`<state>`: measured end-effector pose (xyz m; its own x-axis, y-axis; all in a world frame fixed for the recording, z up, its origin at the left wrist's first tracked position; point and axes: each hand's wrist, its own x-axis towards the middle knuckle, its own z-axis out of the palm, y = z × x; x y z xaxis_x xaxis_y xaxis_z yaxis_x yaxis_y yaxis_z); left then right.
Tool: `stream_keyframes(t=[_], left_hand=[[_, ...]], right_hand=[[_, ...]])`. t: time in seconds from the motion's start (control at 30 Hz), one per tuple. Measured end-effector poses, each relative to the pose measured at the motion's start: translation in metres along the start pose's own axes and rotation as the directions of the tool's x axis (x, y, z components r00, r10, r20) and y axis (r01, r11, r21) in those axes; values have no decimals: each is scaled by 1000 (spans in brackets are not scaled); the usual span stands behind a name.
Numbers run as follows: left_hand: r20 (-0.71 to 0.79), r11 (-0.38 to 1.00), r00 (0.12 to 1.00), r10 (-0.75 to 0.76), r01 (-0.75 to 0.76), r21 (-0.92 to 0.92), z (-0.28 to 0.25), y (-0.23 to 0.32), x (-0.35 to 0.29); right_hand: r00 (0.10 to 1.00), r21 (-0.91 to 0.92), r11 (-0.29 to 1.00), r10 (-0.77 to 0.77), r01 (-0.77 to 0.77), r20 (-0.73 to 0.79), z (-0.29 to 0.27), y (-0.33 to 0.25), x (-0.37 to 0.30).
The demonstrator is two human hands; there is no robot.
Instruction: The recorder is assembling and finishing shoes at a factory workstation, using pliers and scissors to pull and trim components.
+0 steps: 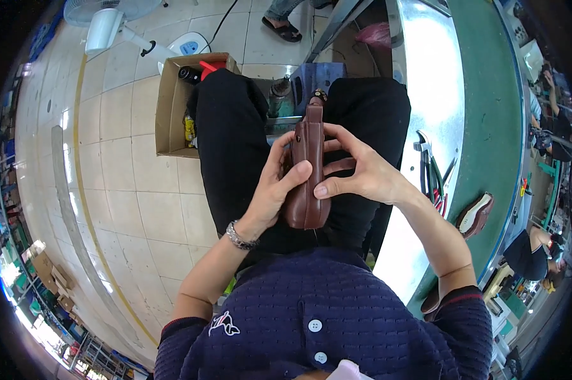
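A brown leather shoe upper [309,196] is upright between my hands, above my lap. A seam runs down its middle, and its rounded end points toward my body. Against its left side, my left hand [278,179] is closed, thumb pressed on the leather and fingers partly hidden behind it. My right hand [360,170] grips it from the right, with the thumb tip on the lower part and the fingers curled round the upper part. Whether a last fills the upper, I cannot tell.
Pliers [430,168] and other hand tools lie on the metal ledge [419,63] at right. Beyond it, a green belt [488,114] carries another brown shoe [476,215]. A cardboard box [170,107] stands left of my knee, near a fan [105,28]. Another person's foot [282,30] is ahead.
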<state>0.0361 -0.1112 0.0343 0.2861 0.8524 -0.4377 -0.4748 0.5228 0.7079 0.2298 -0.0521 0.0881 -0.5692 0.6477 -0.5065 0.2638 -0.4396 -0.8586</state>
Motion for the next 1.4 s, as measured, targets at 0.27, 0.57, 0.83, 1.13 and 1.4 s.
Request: stream_keyframes(t=[0.27, 0.57, 0.83, 1.13, 1.4], left_hand=[[9, 1000, 1000, -22, 22, -15, 2, 2, 1], [423, 908, 906, -6, -172, 381, -45, -9, 12], [34, 940, 998, 48, -57, 335, -32, 54, 6], [-98, 915, 988, -121, 149, 376, -20, 104, 19], [31, 912, 987, -156, 132, 389, 3, 128, 33]], right_hand=[[996, -45, 996, 77, -74, 51, -6, -6, 12], [997, 67, 998, 22, -18, -72, -10, 12, 2], [522, -571, 754, -361, -324, -773, -63, 61, -61], [489, -533, 483, -225, -695, -843, -91, 132, -103], [670, 499, 862, 320, 87, -669, -117, 78, -98]])
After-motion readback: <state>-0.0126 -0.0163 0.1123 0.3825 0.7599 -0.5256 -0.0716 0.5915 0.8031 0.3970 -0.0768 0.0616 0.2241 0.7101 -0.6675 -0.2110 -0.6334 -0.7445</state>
